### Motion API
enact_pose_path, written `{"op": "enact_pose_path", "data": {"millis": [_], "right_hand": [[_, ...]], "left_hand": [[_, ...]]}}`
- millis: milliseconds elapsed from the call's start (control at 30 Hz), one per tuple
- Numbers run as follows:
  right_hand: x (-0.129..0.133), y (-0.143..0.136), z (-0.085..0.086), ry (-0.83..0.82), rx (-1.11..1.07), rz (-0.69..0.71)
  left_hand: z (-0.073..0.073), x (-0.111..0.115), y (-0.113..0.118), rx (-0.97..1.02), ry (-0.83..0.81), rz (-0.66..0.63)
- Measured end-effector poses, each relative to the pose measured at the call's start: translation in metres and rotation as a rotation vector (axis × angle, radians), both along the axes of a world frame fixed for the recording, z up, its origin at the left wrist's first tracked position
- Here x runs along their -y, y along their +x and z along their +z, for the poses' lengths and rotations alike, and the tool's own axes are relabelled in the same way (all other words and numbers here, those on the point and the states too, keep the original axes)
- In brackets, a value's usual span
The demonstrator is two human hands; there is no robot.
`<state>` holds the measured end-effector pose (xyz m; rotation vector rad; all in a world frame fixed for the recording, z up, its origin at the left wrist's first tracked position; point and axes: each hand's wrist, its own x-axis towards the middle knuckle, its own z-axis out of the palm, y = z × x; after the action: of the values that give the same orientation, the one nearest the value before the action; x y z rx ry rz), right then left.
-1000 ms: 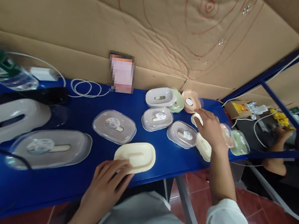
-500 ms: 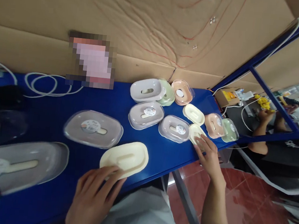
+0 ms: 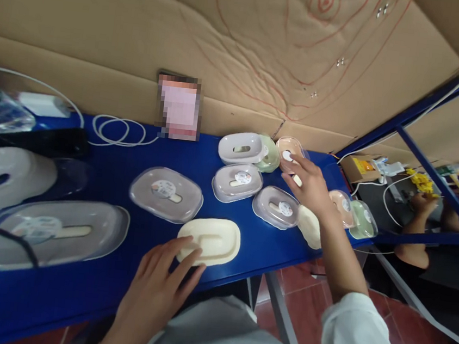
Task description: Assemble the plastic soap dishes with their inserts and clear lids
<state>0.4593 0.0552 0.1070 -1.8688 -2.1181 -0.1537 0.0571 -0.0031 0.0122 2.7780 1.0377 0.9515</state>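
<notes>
My left hand has its fingers spread, the tips touching the near left rim of a cream oval tray on the blue table. Further right, my right hand reaches over the peach container at the back, fingers apart, covering most of a cream piece. Another cream tray lies under my right wrist. Grey lidded containers with round labels sit between the hands, one beside that tray and another behind it.
More grey containers stand at the left. A phone-like blurred screen leans on the cardboard wall, beside a coiled white cable. At the right, a blue frame stands before another person's arm.
My right hand has left the near cream tray and moved back toward the peach container. My left hand stays at its cream tray. The view has shifted left.
</notes>
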Motion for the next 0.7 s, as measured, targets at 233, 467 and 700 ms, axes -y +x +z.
{"op": "enact_pose_path", "data": {"millis": [233,467,700], "right_hand": [[-0.057,0.015,-0.021,-0.083,0.074,-0.311],[-0.029,0.032,-0.027,-0.105,0.016,-0.286],[-0.014,0.039,-0.025,0.035,-0.029,-0.299]], "left_hand": [[-0.003,0.001,-0.001,0.06,-0.045,0.03],[-0.009,-0.004,-0.003,0.029,-0.104,-0.063],[-0.013,-0.004,-0.006,0.013,-0.092,-0.066]]}}
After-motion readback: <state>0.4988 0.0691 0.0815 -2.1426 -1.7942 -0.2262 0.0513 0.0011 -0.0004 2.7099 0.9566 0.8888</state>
